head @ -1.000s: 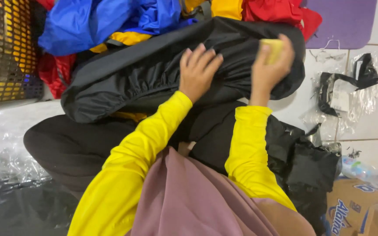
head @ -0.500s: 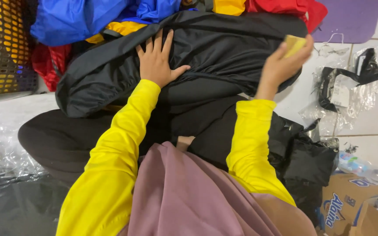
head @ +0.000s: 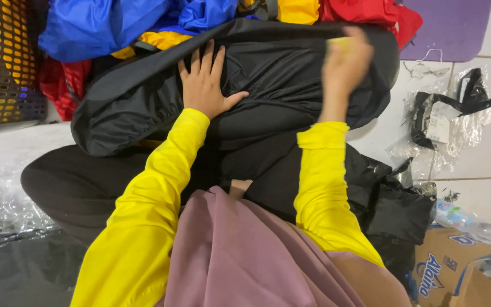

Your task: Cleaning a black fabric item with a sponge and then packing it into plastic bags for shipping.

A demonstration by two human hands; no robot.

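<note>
A large black padded bag (head: 279,74) lies across my lap. My left hand (head: 206,85) rests flat on its top with the fingers spread. My right hand (head: 345,62) is blurred over the bag's right part and grips a small yellow piece (head: 336,42), perhaps a sponge or cloth. Both my arms wear yellow sleeves, and a mauve cloth hangs in front of my chest.
Blue, yellow and red fabric items (head: 143,23) are piled behind the bag. An orange mesh basket (head: 1,57) stands at the left. A purple mat (head: 450,25), plastic-wrapped black straps (head: 444,113), a cardboard box (head: 456,267) and a plastic bottle (head: 473,224) lie at the right on white tiles.
My left hand slid leftward and spread flat on the bag. My right hand with the yellow piece swung out to the right, then back left and down onto the bag.
</note>
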